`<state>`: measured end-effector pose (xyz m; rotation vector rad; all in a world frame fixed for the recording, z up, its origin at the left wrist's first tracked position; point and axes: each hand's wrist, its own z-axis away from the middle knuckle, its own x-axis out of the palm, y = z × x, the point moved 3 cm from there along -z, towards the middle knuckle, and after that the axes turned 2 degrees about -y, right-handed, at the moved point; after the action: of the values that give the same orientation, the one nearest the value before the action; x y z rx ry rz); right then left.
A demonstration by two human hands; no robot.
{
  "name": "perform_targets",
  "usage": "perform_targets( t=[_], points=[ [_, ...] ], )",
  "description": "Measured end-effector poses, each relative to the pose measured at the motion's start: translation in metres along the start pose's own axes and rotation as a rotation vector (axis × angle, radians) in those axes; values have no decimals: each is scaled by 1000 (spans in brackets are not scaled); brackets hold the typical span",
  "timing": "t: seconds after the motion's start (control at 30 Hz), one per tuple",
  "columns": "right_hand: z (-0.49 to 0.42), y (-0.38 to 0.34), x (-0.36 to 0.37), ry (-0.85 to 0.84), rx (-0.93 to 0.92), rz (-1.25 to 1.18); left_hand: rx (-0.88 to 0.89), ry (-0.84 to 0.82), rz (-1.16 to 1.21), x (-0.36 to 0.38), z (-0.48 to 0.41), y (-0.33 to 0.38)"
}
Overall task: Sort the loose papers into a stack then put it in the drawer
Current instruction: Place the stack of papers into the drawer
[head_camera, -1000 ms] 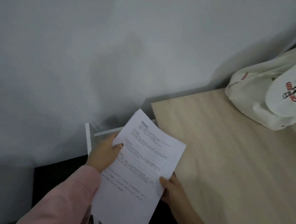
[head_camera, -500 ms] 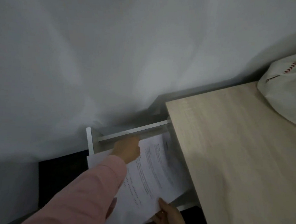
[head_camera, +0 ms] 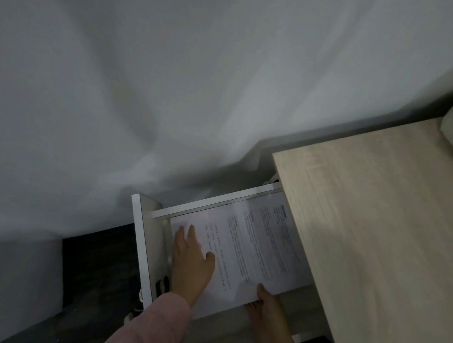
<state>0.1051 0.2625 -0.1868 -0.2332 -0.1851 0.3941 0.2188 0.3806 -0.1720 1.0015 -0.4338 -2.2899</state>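
Head: stack (head_camera: 255, 246) now flat in drawer (head_camera: 140, 245), left hand (head_camera: 191, 261) atop.

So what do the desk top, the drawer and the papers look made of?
The desk top: light wood-grain board, probably laminate or veneer, matt; fine pale streaks show. The drawer: smooth white-coated panels, likely board rather than solid wood, though the core is hidden. The papers: thin white printed sheets.
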Motion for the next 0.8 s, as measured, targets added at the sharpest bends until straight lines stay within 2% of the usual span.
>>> perform_targets(
  t=[0.1,0.17,0.27,0.37,0.57,0.8],
  points=[
    [-6,1,1,-16,16,19,-223,-11,331,8,-9,-19],
    [-8,-2,-2,28,6,46,-284,33,460,10,-15,-27],
    [-9,-9,-10,109,-41,109,-289,108,558,6,-16,-26],
    [-11,-17,-15,121,-90,110,-287,150,646,0,-19,-26],
    [-10,-27,-10,31,-50,83,-287,107,768,0,-16,-30],
    [-7,-20,-19,76,-22,83,-269,38,782,2,-17,-37]
  ],
)
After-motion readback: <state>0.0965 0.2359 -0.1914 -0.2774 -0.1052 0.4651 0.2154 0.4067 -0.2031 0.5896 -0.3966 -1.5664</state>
